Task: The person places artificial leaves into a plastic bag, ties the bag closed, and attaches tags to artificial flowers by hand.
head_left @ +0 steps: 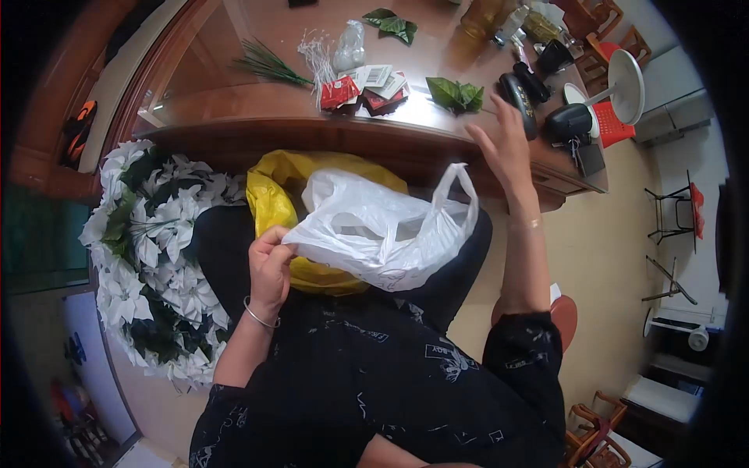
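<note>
The handled bag (413,269) lies in front of the table (226,105), right of the flowers (172,226); on the table, cards (380,87) lie between stems (290,74) and leaves (455,95).

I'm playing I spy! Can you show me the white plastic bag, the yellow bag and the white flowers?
White plastic bag (406,256): head view, on its crumpled body.
Yellow bag (268,204): head view, on its side nearest the flowers.
White flowers (165,222): head view, on petals.

Lettering (435,352) on the black shirt (312,390) looks like "BOY".
</note>
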`<state>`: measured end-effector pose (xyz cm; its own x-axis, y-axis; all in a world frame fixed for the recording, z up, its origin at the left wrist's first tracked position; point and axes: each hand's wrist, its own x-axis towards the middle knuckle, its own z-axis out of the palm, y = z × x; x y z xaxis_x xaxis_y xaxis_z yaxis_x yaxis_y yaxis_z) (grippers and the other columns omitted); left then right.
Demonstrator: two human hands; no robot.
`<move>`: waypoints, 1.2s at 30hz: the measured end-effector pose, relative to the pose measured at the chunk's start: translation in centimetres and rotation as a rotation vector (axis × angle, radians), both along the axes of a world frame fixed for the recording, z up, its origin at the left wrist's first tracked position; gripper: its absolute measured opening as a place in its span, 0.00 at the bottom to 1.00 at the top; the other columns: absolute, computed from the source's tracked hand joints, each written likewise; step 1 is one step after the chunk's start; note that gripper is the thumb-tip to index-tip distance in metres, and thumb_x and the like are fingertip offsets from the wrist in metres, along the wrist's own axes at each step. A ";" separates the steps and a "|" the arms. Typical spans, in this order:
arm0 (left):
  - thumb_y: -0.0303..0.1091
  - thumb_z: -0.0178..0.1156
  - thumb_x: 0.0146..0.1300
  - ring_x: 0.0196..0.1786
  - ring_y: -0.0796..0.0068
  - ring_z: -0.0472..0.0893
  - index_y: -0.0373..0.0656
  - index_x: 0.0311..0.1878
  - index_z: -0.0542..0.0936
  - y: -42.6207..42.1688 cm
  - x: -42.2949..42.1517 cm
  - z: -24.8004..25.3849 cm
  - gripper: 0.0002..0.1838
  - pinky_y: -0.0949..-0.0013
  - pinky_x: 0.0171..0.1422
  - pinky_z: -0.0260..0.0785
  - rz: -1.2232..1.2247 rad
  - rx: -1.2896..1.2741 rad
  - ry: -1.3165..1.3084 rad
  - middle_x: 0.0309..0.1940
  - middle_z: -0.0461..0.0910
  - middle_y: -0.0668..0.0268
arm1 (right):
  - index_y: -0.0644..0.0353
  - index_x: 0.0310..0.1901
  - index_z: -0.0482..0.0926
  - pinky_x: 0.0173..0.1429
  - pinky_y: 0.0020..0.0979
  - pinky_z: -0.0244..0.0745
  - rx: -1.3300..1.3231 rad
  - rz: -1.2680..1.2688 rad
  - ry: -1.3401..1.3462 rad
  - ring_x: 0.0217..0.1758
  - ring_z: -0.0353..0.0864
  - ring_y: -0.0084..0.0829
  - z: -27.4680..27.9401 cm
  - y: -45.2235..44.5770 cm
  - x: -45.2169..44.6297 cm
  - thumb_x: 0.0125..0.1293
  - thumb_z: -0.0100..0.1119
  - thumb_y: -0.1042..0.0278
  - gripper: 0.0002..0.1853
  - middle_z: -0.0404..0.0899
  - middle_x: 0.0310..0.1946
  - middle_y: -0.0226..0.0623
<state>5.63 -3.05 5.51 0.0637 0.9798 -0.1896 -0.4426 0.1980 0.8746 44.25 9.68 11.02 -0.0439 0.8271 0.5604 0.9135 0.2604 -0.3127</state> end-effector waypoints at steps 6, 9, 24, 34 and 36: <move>0.21 0.54 0.57 0.35 0.82 0.74 0.36 0.31 0.76 0.2 0.3 -0.1 0.02 0.78 0.46 0.64 -0.078 -0.001 -0.042 0.30 0.77 0.69 | 0.58 0.52 0.75 0.53 0.45 0.71 -0.144 -0.036 -0.215 0.55 0.74 0.50 -3.3 9.5 -0.2 0.60 0.62 0.63 0.19 0.76 0.51 0.45; 0.21 0.54 0.57 0.35 0.82 0.75 0.36 0.32 0.76 0.1 0.3 -0.5 0.02 0.77 0.46 0.65 -0.127 -0.065 -0.054 0.31 0.77 0.69 | 0.55 0.53 0.75 0.51 0.44 0.72 -0.131 -0.070 -0.012 0.52 0.76 0.50 -2.3 13.9 -1.3 0.61 0.59 0.67 0.18 0.76 0.49 0.46; 0.21 0.55 0.56 0.38 0.83 0.74 0.36 0.33 0.76 0.4 0.7 -0.9 0.02 0.78 0.46 0.64 -0.212 -0.092 0.019 0.34 0.77 0.70 | 0.60 0.44 0.82 0.43 0.40 0.76 -0.182 0.086 -0.075 0.37 0.82 0.48 -5.0 27.4 -5.1 0.60 0.61 0.65 0.12 0.83 0.33 0.46; 0.24 0.56 0.57 0.45 0.80 0.75 0.34 0.38 0.79 1.1 0.3 -1.7 0.07 0.75 0.53 0.66 -0.083 0.005 0.149 0.39 0.78 0.69 | 0.68 0.46 0.81 0.40 0.22 0.72 -0.366 0.379 0.858 0.34 0.77 0.20 3.0 5.0 -2.1 0.61 0.61 0.78 0.11 0.82 0.35 0.31; 0.22 0.55 0.58 0.44 0.80 0.76 0.33 0.36 0.79 1.5 0.6 -1.3 0.05 0.75 0.52 0.66 -0.067 0.015 0.066 0.37 0.80 0.67 | 0.68 0.42 0.80 0.42 0.23 0.73 -0.342 0.362 0.920 0.37 0.77 0.20 3.0 -0.4 -3.4 0.59 0.59 0.81 0.09 0.81 0.35 0.31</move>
